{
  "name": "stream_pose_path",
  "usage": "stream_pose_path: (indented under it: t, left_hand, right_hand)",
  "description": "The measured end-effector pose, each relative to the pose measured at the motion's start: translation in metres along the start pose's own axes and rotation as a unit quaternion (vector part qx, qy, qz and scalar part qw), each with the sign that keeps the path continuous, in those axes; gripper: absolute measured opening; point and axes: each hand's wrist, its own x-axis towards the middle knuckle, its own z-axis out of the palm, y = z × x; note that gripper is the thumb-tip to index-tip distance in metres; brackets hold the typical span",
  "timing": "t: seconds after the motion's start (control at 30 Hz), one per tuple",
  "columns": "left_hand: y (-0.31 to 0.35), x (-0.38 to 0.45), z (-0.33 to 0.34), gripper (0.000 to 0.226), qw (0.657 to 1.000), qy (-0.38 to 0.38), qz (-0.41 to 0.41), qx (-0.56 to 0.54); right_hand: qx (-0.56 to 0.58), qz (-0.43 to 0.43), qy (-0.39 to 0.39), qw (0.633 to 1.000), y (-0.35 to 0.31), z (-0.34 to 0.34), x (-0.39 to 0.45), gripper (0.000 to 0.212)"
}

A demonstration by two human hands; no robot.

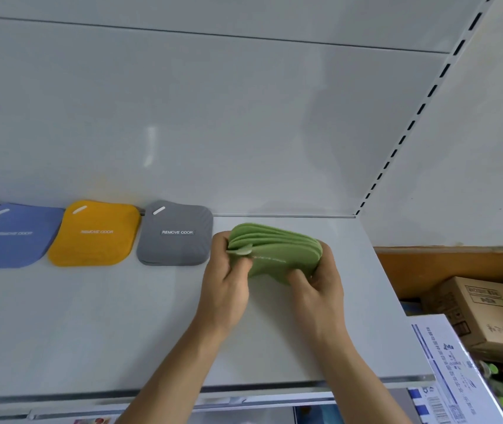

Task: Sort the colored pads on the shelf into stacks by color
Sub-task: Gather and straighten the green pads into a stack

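Observation:
Three flat stacks of pads lie along the back of the white shelf (91,325): blue pads (11,237) at the far left, yellow pads (95,234) beside them, grey pads (175,235) to their right. Right of the grey stack, both hands hold a bundle of several green pads (277,250), fanned at the top and raised a little off the shelf. My left hand (227,286) pinches the bundle's left corner. My right hand (317,286) grips its lower right side.
The shelf's back panel and a slotted upright (409,130) close off the rear and right. Beyond the shelf's right end stand a brown cardboard box (488,313) and a white printed box (455,371). The shelf's front edge runs just under my forearms.

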Motion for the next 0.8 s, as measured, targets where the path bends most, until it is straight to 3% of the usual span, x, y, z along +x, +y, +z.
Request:
stream_pose_path:
  t: [0.3,0.5,0.8]
  left_hand:
    - [0.008,-0.001,0.0,0.022,1.0,-0.008,-0.013,0.008]
    - [0.0,-0.004,0.002,0.006,1.0,-0.011,0.01,0.024]
    - [-0.002,-0.011,0.004,0.023,0.999,-0.033,-0.02,-0.001]
  right_hand:
    - [0.006,-0.004,0.015,1.0,-0.007,0.0,-0.001,0.028]
    - [-0.03,-0.018,0.014,0.999,-0.006,-0.003,-0.002,0.032]
    - [-0.006,-0.001,0.012,1.0,-0.006,-0.002,-0.001,0.033]
